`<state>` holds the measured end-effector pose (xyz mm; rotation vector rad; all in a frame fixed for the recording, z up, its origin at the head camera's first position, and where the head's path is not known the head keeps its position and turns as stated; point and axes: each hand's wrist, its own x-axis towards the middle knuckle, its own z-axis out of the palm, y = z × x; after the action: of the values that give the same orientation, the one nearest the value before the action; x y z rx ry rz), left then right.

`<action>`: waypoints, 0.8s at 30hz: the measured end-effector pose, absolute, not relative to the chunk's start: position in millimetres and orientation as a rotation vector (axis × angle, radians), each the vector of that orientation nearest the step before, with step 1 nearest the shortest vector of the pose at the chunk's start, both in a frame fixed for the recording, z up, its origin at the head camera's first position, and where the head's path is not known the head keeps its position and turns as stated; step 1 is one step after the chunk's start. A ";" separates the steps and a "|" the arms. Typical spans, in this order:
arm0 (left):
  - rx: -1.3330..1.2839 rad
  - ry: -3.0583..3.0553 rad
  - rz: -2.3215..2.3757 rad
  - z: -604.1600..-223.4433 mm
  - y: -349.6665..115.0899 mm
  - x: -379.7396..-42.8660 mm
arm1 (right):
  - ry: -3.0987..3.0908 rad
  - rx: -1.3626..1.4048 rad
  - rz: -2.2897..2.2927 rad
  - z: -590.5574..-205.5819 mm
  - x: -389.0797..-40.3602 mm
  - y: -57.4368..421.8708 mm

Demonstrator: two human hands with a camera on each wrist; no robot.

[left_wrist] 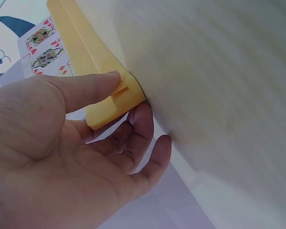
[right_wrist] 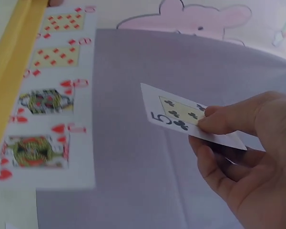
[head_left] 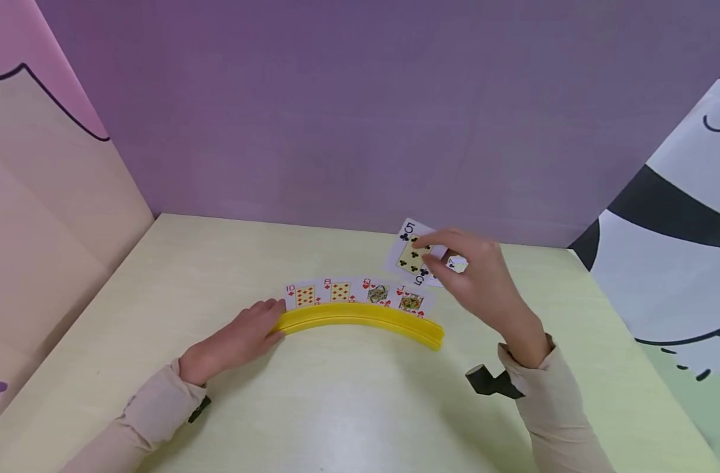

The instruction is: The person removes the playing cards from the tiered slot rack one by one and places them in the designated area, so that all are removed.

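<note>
A curved yellow card holder point(head_left: 360, 314) stands on the table. Upright in it are a ten of diamonds point(head_left: 305, 295), an eight of diamonds point(head_left: 339, 291), a queen of hearts point(head_left: 378, 293) and a jack of hearts point(head_left: 411, 301). My left hand point(head_left: 242, 338) grips the holder's left end; in the left wrist view the thumb lies on one side and fingers reach round the other. Beyond the right part of the holder, my right hand point(head_left: 475, 279) pinches a five of clubs point(right_wrist: 176, 114) between thumb and fingers, tilted and apart from the row.
Partly hidden behind my right hand is another white card point(head_left: 456, 264) with a black suit mark. The pale table point(head_left: 218, 256) meets a purple backdrop point(head_left: 336, 131) at its far edge. Cartoon-printed panels point(head_left: 679, 236) rise on both sides.
</note>
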<state>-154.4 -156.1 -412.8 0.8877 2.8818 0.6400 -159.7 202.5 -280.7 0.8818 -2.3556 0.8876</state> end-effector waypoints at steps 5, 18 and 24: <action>0.901 2.889 0.636 -412.2 -157.5 -153.5 | -2.294 0.720 0.944 -283.2 -168.3 232.0; 0.886 2.881 0.644 -410.5 -156.7 -152.9 | -2.298 0.282 1.002 -312.9 -205.3 296.8; 0.857 2.875 0.644 -409.5 -157.7 -152.3 | -2.331 0.114 0.979 -322.9 -214.1 317.9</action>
<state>-152.3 -157.7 -409.5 0.8574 2.8755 0.6439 -214.1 317.9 -322.9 0.1139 -2.3309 0.9791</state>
